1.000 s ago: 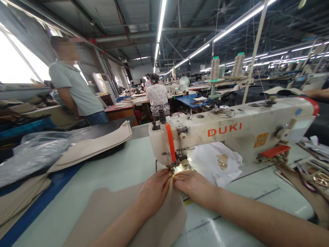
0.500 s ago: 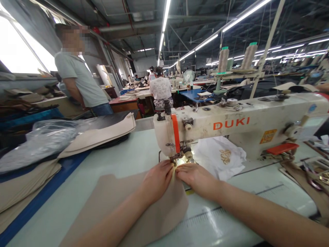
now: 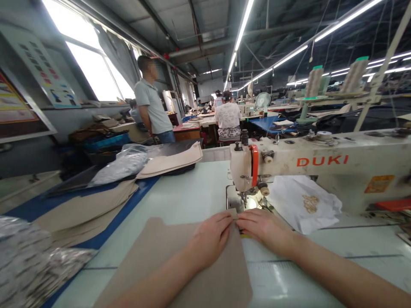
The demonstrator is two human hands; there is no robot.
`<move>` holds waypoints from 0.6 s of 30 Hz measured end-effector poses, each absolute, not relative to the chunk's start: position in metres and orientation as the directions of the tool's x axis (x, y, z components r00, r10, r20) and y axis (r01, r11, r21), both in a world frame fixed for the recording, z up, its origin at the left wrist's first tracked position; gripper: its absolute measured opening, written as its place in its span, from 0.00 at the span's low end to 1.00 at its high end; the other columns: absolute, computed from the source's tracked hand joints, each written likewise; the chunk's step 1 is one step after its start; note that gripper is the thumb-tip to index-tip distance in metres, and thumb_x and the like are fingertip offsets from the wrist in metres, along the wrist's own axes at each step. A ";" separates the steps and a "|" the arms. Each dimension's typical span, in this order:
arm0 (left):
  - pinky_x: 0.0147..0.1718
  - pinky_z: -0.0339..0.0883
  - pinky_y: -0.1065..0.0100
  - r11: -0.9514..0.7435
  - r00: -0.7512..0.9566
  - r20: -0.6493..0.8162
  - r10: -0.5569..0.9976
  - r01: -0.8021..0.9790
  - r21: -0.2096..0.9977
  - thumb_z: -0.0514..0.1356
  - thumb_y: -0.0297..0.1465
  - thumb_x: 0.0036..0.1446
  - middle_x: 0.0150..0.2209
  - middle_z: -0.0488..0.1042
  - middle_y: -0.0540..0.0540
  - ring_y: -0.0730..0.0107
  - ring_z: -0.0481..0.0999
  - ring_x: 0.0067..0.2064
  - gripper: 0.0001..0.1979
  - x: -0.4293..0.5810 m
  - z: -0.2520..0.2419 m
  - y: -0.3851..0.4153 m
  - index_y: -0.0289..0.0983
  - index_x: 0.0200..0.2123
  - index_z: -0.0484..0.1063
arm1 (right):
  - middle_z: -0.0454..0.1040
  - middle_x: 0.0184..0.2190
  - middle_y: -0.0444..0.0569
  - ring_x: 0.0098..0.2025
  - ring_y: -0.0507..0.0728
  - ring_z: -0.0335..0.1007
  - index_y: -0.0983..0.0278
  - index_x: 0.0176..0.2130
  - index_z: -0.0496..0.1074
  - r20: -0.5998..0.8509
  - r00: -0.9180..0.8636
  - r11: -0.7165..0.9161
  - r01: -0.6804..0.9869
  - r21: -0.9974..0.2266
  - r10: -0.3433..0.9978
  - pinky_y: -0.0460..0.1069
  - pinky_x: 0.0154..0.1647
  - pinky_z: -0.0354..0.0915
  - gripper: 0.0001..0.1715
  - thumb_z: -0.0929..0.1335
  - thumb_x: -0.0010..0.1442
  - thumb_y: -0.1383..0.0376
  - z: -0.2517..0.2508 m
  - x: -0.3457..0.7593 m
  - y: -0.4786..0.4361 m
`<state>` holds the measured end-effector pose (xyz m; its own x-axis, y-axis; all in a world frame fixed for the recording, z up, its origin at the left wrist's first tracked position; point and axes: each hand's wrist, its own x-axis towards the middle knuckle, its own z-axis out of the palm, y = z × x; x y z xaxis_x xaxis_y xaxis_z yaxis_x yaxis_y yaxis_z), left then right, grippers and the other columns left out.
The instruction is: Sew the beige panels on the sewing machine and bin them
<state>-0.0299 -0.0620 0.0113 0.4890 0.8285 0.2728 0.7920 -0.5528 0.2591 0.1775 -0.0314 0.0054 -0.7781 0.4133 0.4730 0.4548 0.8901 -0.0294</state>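
Note:
A large beige fabric panel (image 3: 180,256) lies flat on the pale green table in front of the sewing machine (image 3: 321,160). My left hand (image 3: 212,237) rests on its upper right part, with fingertips pinching the corner. At that same edge, the fingers of my right hand (image 3: 265,226) are pressed together on the fabric. Both hands sit just short of the machine's needle and presser foot (image 3: 245,199), which a small lamp lights. The corner is apart from the foot. My fingertips partly hide the edge they grip.
A white cloth (image 3: 289,201) with small gold metal pieces (image 3: 310,203) lies under the machine arm. Left, stacked beige panels (image 3: 86,209) and plastic bags (image 3: 120,164) rest on a blue surface. Thread cones (image 3: 314,83) stand behind the machine. A person (image 3: 153,100) stands at back left.
Both hands have drawn the fabric corner back from under the needle toward me. The camera view has turned left, so the machine appears farther right.

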 end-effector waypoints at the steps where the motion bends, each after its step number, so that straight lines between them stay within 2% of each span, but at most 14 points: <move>1: 0.54 0.65 0.64 -0.552 0.490 0.268 0.829 0.792 0.261 0.49 0.27 0.61 0.50 0.73 0.46 0.68 0.71 0.51 0.16 -0.029 0.012 -0.063 0.39 0.47 0.71 | 0.76 0.44 0.52 0.45 0.57 0.71 0.66 0.43 0.73 0.474 -0.779 0.888 0.460 -0.015 0.411 0.51 0.50 0.66 0.09 0.66 0.61 0.69 0.006 0.177 -0.032; 4: 0.54 0.64 0.64 -0.538 0.486 0.236 0.841 0.796 0.278 0.49 0.26 0.60 0.50 0.73 0.46 0.68 0.72 0.51 0.16 -0.025 0.021 -0.066 0.39 0.47 0.70 | 0.76 0.44 0.50 0.45 0.57 0.71 0.66 0.43 0.73 0.446 -0.805 0.894 0.447 0.023 0.391 0.51 0.50 0.66 0.10 0.66 0.61 0.70 0.006 0.174 -0.033; 6: 0.56 0.62 0.62 -0.500 0.451 0.223 0.864 0.819 0.281 0.51 0.26 0.59 0.54 0.70 0.45 0.66 0.69 0.54 0.18 -0.025 0.027 -0.076 0.39 0.52 0.67 | 0.77 0.42 0.49 0.45 0.56 0.72 0.65 0.42 0.74 0.437 -0.813 0.895 0.444 0.036 0.386 0.51 0.51 0.66 0.10 0.64 0.61 0.71 0.006 0.174 -0.034; 8: 0.59 0.57 0.57 -0.489 0.446 0.209 0.870 0.835 0.254 0.55 0.29 0.57 0.61 0.61 0.43 0.62 0.61 0.61 0.25 -0.031 0.029 -0.092 0.39 0.58 0.60 | 0.78 0.41 0.49 0.44 0.56 0.72 0.65 0.41 0.74 0.463 -0.797 0.890 0.454 0.036 0.388 0.51 0.50 0.66 0.12 0.63 0.62 0.71 0.006 0.176 -0.036; 10: 0.60 0.53 0.53 -0.552 0.528 0.165 0.833 0.812 0.188 0.59 0.32 0.54 0.66 0.50 0.42 0.57 0.52 0.65 0.34 -0.043 0.022 -0.114 0.41 0.63 0.51 | 0.78 0.41 0.50 0.44 0.56 0.72 0.65 0.42 0.74 0.510 -0.768 0.886 0.463 0.025 0.387 0.51 0.49 0.67 0.14 0.61 0.63 0.71 0.005 0.180 -0.038; 12: 0.60 0.52 0.51 -0.619 0.613 0.092 0.785 0.779 0.096 0.59 0.31 0.53 0.66 0.46 0.43 0.54 0.50 0.65 0.37 -0.062 0.008 -0.138 0.44 0.64 0.48 | 0.77 0.41 0.51 0.43 0.57 0.73 0.65 0.42 0.74 0.547 -0.745 0.887 0.462 0.008 0.382 0.52 0.47 0.68 0.14 0.60 0.63 0.70 0.004 0.184 -0.039; 15: 0.59 0.56 0.55 -0.583 0.582 0.034 0.812 0.813 0.010 0.55 0.23 0.52 0.64 0.54 0.45 0.57 0.56 0.63 0.35 -0.097 -0.003 -0.166 0.46 0.63 0.52 | 0.78 0.39 0.52 0.41 0.57 0.73 0.65 0.41 0.74 0.570 -0.732 0.897 0.441 -0.022 0.373 0.52 0.44 0.69 0.16 0.59 0.64 0.70 0.002 0.186 -0.040; 18: 0.52 0.65 0.66 -0.369 0.355 0.125 0.926 0.923 0.109 0.51 0.26 0.54 0.55 0.70 0.49 0.63 0.71 0.54 0.25 -0.127 0.019 -0.169 0.46 0.56 0.64 | 0.78 0.38 0.51 0.40 0.57 0.73 0.65 0.41 0.74 0.576 -0.723 0.900 0.432 -0.053 0.381 0.52 0.44 0.69 0.16 0.59 0.64 0.69 0.001 0.187 -0.039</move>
<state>-0.1271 -0.1691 0.0193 0.3551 0.9265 0.1246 0.9232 -0.3685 0.1093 0.1867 -0.0394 0.0009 -0.7232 0.3814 0.5757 0.4324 0.9001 -0.0531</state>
